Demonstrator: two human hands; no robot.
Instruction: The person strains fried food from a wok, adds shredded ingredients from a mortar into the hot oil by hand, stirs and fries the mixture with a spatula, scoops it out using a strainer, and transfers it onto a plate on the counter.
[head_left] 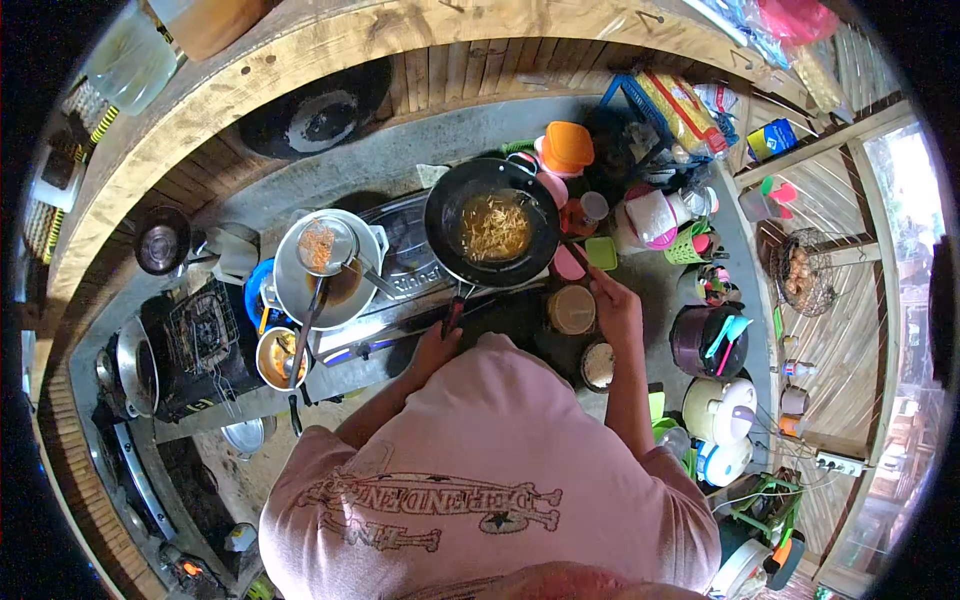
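Observation:
A black frying pan (440, 215) sits over the stove (395, 250), with pale shredded food (495, 228) in oil inside it. My left hand (432, 352) is closed around the pan's handle, on the near side. To the right of the pan, my right hand (612, 302) is closed on a thin dark handle (580, 256) that points toward the pan's rim; its working end cannot be made out. Left of the stove stands a white pot (290, 285) with a strainer (328, 243) of fried bits resting over it and brown liquid below.
A small pot (270, 365) of food stands beside the white pot. At right are an orange container (568, 146), a brown-lidded jar (572, 310), a dark pot (700, 340) and a rice cooker (715, 410). A wooden beam (400, 30) runs overhead, and a wok (315, 110) leans behind.

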